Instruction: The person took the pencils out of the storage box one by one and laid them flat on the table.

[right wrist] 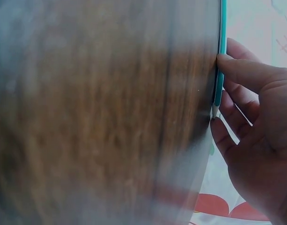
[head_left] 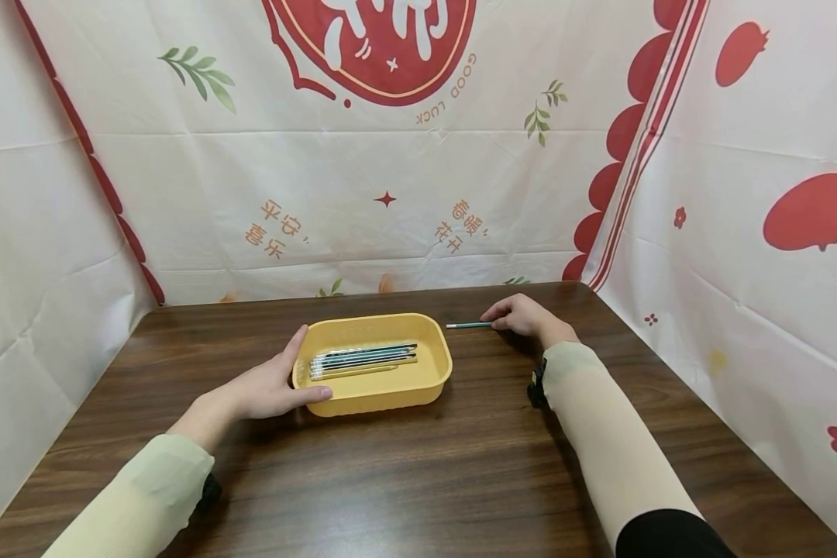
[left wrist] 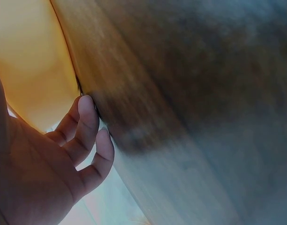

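A yellow plastic basket [head_left: 373, 404] stands on the table, with several pencils [head_left: 363, 358] lying side by side in it, dark, teal and yellowish. My left hand [head_left: 268, 385] holds the basket's left end, the thumb over its near rim. In the left wrist view, curled fingers [left wrist: 87, 112] of that hand lie against the yellow wall. To the right of the basket, a teal pencil [head_left: 469, 325] lies at table level, its white end pointing left. My right hand [head_left: 523, 316] pinches it near the sharpened end; the right wrist view shows the thumb on the pencil [right wrist: 223, 28].
The dark wooden table [head_left: 390, 480] reaches back to a white printed cloth [head_left: 349, 170] hanging behind it. More of this cloth hangs along the left and right sides. Black bands sit at both wrists.
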`<state>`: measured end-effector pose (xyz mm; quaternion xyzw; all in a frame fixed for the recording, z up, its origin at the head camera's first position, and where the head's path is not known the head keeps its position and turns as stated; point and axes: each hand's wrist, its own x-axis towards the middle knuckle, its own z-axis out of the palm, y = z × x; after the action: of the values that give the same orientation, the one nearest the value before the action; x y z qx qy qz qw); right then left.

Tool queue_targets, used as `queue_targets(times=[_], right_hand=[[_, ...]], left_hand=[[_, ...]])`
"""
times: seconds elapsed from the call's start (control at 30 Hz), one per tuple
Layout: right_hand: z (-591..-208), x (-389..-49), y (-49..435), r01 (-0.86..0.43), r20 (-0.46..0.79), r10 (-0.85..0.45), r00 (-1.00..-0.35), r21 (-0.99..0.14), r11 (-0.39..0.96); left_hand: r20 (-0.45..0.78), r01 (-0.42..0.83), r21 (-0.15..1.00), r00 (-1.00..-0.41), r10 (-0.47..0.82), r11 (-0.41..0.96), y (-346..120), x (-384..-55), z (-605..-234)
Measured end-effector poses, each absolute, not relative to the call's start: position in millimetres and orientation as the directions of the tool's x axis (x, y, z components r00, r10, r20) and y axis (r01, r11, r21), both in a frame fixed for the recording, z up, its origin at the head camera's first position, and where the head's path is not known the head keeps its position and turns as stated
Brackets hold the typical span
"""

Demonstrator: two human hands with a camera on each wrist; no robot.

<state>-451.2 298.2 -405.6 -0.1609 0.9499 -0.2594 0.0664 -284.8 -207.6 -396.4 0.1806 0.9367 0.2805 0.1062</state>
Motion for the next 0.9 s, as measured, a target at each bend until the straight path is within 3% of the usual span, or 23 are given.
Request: queue_targets(times=[0.5,0.9], right_hand=[[-386,-431,306,-0.334,0.033,-0.376,-0.926,-0.534,0.777],[-363,-399,275,-0.422,0.153,-0.424,-0.892,-0.616,0.665]], left_hand=[[-0.093,0.286,0.558,-0.911,0.401,0.779,-208,-285,-397],[-0.095,0.278,0.56,-0.915,0.393,0.781,-210,-284,-397]])
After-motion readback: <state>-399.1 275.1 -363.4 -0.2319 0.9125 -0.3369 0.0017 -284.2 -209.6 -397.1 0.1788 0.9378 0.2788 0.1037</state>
